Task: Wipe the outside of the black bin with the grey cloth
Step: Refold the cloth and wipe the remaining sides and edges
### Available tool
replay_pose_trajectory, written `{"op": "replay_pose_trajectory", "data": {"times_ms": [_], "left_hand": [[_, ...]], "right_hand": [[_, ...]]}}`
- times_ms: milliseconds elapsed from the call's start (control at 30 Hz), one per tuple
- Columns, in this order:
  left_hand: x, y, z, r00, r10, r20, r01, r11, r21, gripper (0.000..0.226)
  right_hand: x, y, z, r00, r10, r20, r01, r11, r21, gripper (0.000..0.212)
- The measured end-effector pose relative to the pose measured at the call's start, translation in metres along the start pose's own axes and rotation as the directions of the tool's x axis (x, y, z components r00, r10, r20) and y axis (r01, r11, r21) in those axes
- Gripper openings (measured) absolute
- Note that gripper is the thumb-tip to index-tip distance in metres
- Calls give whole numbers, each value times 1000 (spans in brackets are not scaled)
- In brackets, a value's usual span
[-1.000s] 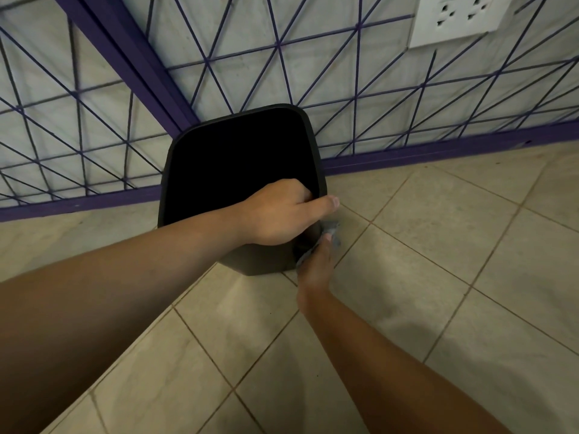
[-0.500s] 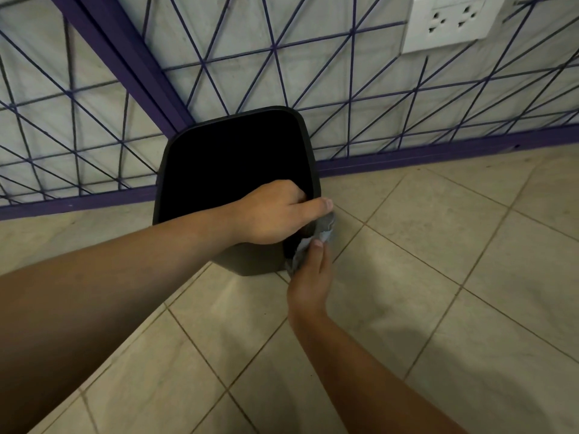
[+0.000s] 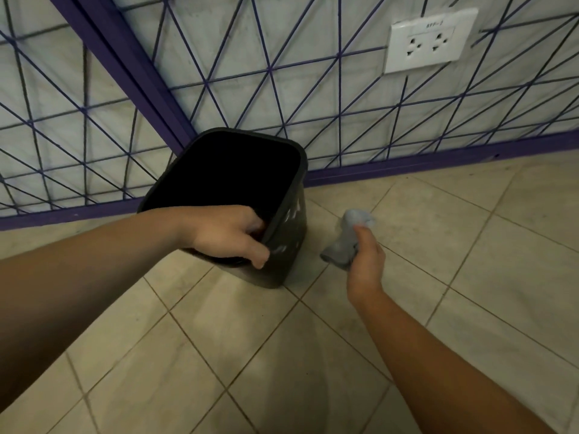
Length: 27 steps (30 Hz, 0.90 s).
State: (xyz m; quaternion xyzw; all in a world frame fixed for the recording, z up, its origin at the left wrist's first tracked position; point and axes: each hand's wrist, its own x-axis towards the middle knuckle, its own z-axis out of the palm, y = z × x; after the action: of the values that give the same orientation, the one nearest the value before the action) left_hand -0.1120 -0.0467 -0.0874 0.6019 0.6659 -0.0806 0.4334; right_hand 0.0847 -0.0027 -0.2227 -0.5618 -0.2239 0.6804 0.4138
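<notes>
The black bin (image 3: 289, 233) stands on the tiled floor by the wall, tilted toward the upper right, its dark opening facing me. My left hand (image 3: 225, 234) grips the near rim, fingers inside and thumb on the outer wall. A crumpled grey cloth (image 3: 346, 242) is bunched in my right hand (image 3: 365, 261), which hovers to the right of the bin, a short gap away from its side. Pale streaks show on the bin's right wall.
A white wall with a purple line pattern and purple skirting (image 3: 407, 166) runs behind the bin. A white double socket (image 3: 429, 40) sits on the wall at upper right. Beige floor tiles (image 3: 282, 355) spread around me.
My right hand with the cloth has pulled away from the bin's right side and moved to the right. The bin has turned so its right wall shows more. My left hand keeps its grip.
</notes>
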Motion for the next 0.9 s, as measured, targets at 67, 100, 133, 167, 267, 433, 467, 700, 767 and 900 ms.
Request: {"op": "replay_pose_trajectory", "data": {"times_ms": [67,100,133,167,267,433,467,700,767,900], "left_hand": [[-6,-3,2,997,-57,45,58,998,-20,45],[-7,-2,4,996,-79,42,81,995,-49,56],[-7,0,6,994,-107,16,108,989,-101,70],[-5,2,9,992,-125,-31,119,979,-163,78],[2,10,23,968,-106,-225,38,958,-286,59],[5,18,43,917,-46,-396,-41,978,-207,45],[6,18,43,913,-46,-406,-47,975,-217,43],[15,18,39,881,20,-472,-116,978,-175,33],[17,17,38,873,24,-487,-119,979,-165,34],[19,13,35,875,40,-482,-129,980,-153,33]], "right_hand": [[0,0,-2,999,-3,44,4,1000,-24,17],[0,2,-3,998,-11,55,14,998,-57,17],[-1,4,-4,998,-33,57,39,993,-111,21],[-3,7,-4,997,-63,54,72,981,-182,24],[-8,15,-2,996,-85,38,93,934,-344,19],[-35,16,9,996,66,54,-56,982,-180,24],[-44,16,16,992,72,107,-62,993,-98,29],[-76,21,82,917,-54,396,-30,979,202,73],[-69,25,91,923,3,385,-67,986,153,120],[-7,54,107,958,-88,272,86,996,18,130]]}}
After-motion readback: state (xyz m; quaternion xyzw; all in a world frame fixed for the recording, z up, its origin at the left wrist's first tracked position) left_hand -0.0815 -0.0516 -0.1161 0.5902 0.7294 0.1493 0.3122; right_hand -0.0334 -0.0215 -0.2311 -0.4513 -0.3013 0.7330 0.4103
